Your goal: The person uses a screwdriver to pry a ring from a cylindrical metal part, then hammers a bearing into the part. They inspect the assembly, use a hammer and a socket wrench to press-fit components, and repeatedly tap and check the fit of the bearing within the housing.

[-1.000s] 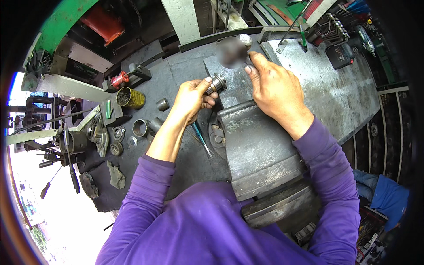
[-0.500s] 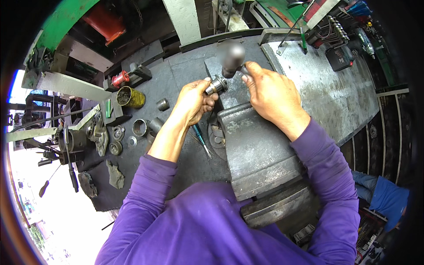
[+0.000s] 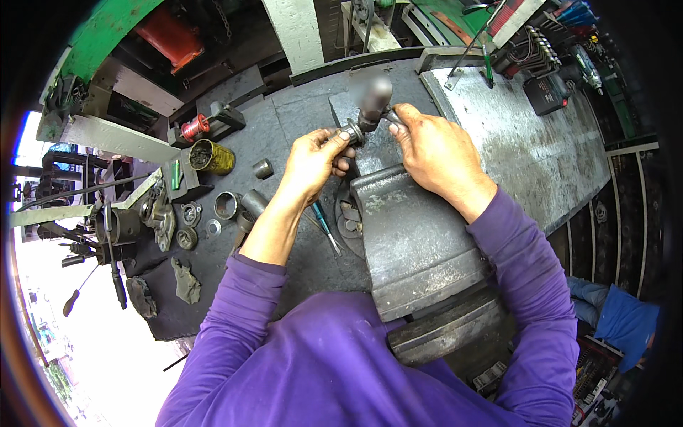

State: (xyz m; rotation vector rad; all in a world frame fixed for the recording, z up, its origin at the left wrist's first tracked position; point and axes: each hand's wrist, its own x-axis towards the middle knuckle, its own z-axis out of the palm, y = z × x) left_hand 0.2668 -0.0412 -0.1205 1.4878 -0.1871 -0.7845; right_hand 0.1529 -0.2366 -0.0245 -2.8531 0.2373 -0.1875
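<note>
Nearest the camera are the purple sleeves (image 3: 341,356) of the person, both forearms running away from the lower edge. Just beyond, on the near right of the dark workbench (image 3: 299,128), stands a big grey vise (image 3: 416,235), its body stretching from the near edge toward the far side. Left of the vise a green-handled screwdriver (image 3: 321,217) lies on the bench, partly under the left forearm. Farther left lie a dark rag (image 3: 186,281), several metal rings and bearings (image 3: 225,205) and a small grey cylinder (image 3: 262,169).

The left hand (image 3: 313,160) is over the bench just left of the far end of the vise. Its fingers are curled and pressed together around a short dark metal cylinder part (image 3: 353,132), the thumb on top; the part sticks out to the right of the fist, above the far end of the vise.

The right hand (image 3: 434,153) is just right of it, above the vise. Its fingers are closed around a handle, with the blurred rounded hammer head (image 3: 373,96) standing just past the metal part; whether the head touches the part I cannot tell.

Farther off on the left sit a yellow tin can (image 3: 211,156) and a red spool-like piece (image 3: 193,129). On the far right is a worn grey metal plate (image 3: 512,135), with a black box (image 3: 546,92) at its far end.
</note>
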